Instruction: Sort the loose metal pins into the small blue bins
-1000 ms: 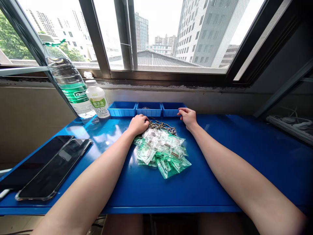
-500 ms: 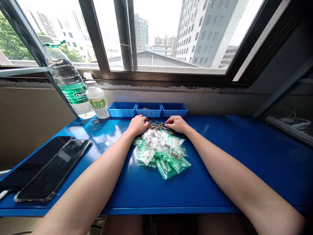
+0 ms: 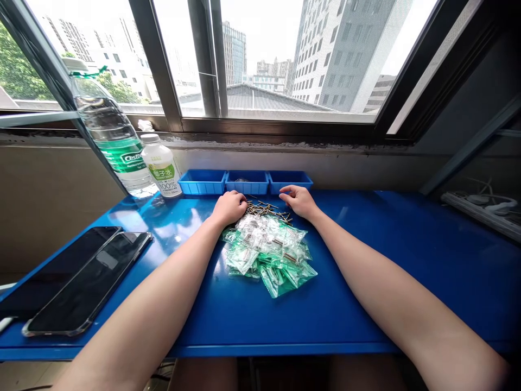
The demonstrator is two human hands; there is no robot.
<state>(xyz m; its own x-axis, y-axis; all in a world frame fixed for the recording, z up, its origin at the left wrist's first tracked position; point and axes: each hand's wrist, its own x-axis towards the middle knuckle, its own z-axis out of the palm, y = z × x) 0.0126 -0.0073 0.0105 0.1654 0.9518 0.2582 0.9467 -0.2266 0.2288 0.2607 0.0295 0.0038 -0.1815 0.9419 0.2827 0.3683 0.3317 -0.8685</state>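
A loose pile of thin brass-coloured screws [image 3: 264,208] lies on the blue table [image 3: 260,320]. My left hand [image 3: 230,207] rests at the pile's left edge, its fingers curled; whatever they hold is hidden. To the right of the pile, my right hand [image 3: 299,201] hovers just in front of the bins, thumb and forefinger apart, with nothing visible between them. Nearer to me than the screws is a heap of small clear and green plastic packets [image 3: 271,250], some with metal pieces inside.
Three joined blue bins [image 3: 202,182] stand behind my hands; the middle one holds something dark. On the left are a large water bottle [image 3: 124,155], a white bottle [image 3: 163,171] and two dark-screened devices, the nearer a phone [image 3: 89,285]. A power strip [image 3: 484,209] lies far right.
My right hand has drawn back to the right, away from the screws, and its fingers have parted. The left hand stays in place.
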